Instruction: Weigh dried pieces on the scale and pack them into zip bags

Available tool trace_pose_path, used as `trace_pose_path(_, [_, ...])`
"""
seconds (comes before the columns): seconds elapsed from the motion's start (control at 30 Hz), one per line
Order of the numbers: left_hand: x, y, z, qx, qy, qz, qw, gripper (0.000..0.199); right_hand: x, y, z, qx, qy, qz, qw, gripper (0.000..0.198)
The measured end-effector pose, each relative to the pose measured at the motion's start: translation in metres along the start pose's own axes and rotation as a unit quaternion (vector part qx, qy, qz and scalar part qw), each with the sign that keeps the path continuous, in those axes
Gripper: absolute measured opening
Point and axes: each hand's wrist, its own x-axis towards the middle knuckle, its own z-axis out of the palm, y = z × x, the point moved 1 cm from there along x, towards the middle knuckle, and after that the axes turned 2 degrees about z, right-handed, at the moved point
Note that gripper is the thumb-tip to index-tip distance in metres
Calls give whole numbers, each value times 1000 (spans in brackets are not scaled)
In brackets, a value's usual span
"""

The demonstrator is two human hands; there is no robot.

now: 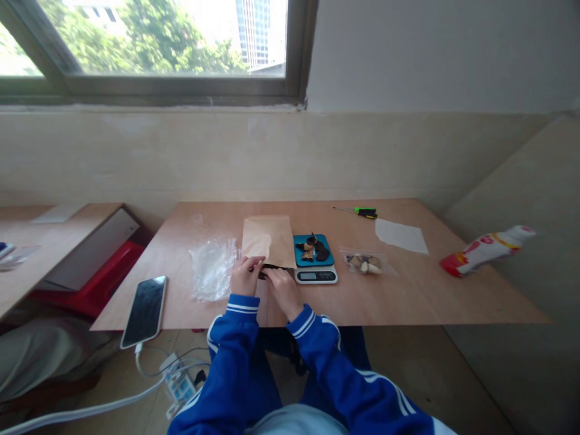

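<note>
A brown paper bag (268,238) lies flat on the table with its near edge toward me. My left hand (245,278) is closed on the near left corner of that bag. Along the same edge, the bent fingers of my right hand (283,291) grip the paper. Something dark shows between my fingertips and in the gap under the edge; I cannot make out what it is. Just right of the bag stands a digital kitchen scale (316,276) with a blue platform, bearing several dark, dried, curled pieces (312,247) that look like dried mushrooms.
Left of the bag lies a crumpled clear plastic bag (212,270), then a phone (145,311) on a cable at the table edge. To the right are a zip bag of light pieces (365,263), a screwdriver (362,211), white paper (401,235) and a tilted-looking bottle (484,251).
</note>
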Motion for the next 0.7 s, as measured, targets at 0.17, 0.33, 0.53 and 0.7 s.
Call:
trace_pose_path(0.17, [1,0,-5,7,7,-5,1000,17,-22,15,-43,261,148,-5,954,22])
trace_pose_path(0.33, [1,-4,-1,11,10,-4,1000,17,-9,83,-77,187,278,114,935,31])
trace_pose_path(0.53, [1,0,-1,15,7,-1,1000,15,20,132,-72,71,210,92,971,35])
trace_pose_path(0.7, [-1,0,-5,26,-1,-1,1000,15,13,127,-68,54,181,61,980,38])
